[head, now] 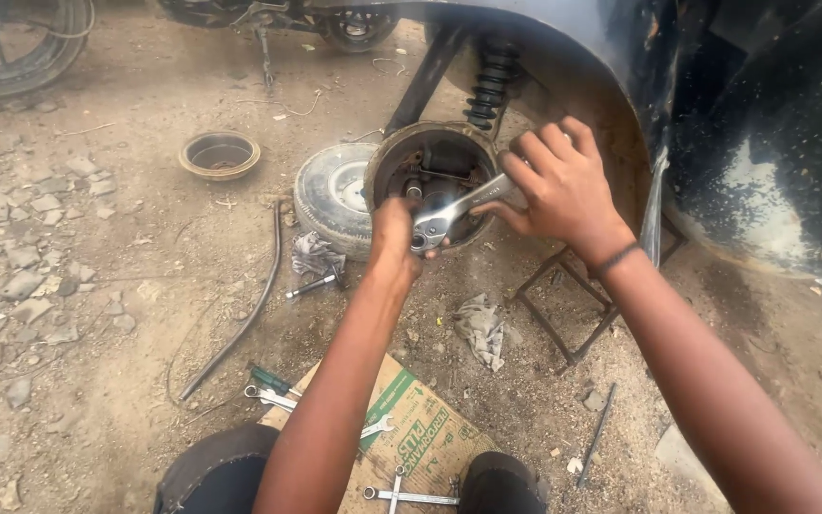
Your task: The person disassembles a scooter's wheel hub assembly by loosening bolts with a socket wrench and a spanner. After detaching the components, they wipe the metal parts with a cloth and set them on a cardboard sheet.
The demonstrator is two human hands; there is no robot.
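My right hand [563,186] grips the handle of a silver ring spanner [456,209] whose ring end sits at the lower front of a rusty round brake hub [430,162] on a scooter. My left hand [394,236] is closed at the hub's lower left edge, right beside the spanner's ring end; what its fingers hold is hidden. A black coil shock absorber [490,84] rises above the hub under the dark body panel [620,38].
A removed small wheel [330,195] leans left of the hub. A brake drum [220,154] lies on the dirt farther left. Rags [480,328], a black hose [240,324], a metal stand [563,314], spanners [411,496] and flattened cardboard [420,433] lie near my knees.
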